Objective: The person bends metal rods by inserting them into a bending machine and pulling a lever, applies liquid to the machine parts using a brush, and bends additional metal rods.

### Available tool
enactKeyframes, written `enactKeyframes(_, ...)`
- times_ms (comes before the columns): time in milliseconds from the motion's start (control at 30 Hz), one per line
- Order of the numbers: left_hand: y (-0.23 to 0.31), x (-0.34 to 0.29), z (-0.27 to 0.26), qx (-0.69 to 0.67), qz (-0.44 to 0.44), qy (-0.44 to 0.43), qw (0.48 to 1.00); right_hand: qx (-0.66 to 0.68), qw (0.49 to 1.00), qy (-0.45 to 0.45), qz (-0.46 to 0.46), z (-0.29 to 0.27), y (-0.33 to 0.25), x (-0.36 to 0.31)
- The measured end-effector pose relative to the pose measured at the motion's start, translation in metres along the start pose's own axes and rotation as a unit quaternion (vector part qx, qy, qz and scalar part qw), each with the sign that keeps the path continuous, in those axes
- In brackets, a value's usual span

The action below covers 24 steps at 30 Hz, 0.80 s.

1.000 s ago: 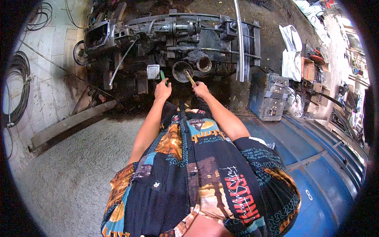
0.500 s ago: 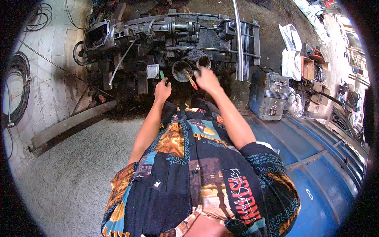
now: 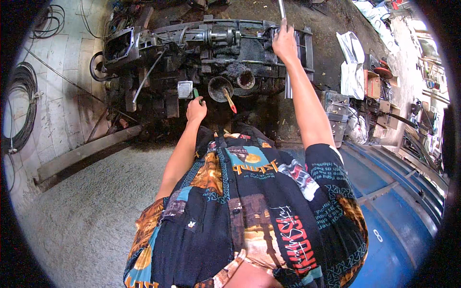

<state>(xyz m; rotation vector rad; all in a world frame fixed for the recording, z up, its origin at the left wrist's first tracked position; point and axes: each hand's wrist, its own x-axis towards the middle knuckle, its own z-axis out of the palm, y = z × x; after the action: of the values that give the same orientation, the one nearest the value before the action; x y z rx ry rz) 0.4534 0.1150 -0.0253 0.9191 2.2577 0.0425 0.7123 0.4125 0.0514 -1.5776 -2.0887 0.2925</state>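
Observation:
My left hand (image 3: 196,110) is closed round a slim green handle (image 3: 196,93), right beside a small square whitish box or tray (image 3: 185,90). What the handle belongs to is hard to make out. Farther off to the right, my right hand (image 3: 285,44) grips a long shiny metal bar (image 3: 282,8) that lies across the right end of a dark, greasy lathe (image 3: 211,36). Between my hands, on the lathe's near side, sits a round metal bowl (image 3: 216,85) with a paintbrush (image 3: 230,102) with a red-tipped handle leaning in it. A smaller round tin (image 3: 246,79) stands next to the bowl.
A thin metal rod (image 3: 146,77) slants off the lathe's left side. Right of it stand a grey-blue metal box (image 3: 334,108), a white sack (image 3: 352,62) and cardboard boxes (image 3: 372,85). Blue metal panels (image 3: 384,206) lie at lower right. Coiled cable (image 3: 21,105) hangs at left.
My right hand has left the spot by the bowl and small tin, reaching up and right onto the metal bar. My left hand stays at the green handle.

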Motion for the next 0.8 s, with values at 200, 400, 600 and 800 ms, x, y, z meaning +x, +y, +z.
enactKeyframes(200,0.008,-0.007,-0.008,0.010,-0.022,-0.016,1.000,-0.056,0.996,-0.042,0.046,-0.003,-0.011,-0.005)
enactKeyframes(400,-0.001,-0.002,0.003,0.012,-0.003,0.011,1.000,-0.083,0.987,-0.111,0.079,-0.015,-0.031,-0.005)
enactKeyframes(600,0.003,-0.005,0.004,-0.004,0.003,0.051,0.999,-0.084,0.991,-0.083,0.069,-0.010,-0.028,-0.005)
enactKeyframes(800,0.006,-0.006,0.000,0.000,-0.014,0.047,0.999,-0.078,0.989,-0.102,0.080,-0.009,-0.030,-0.004)
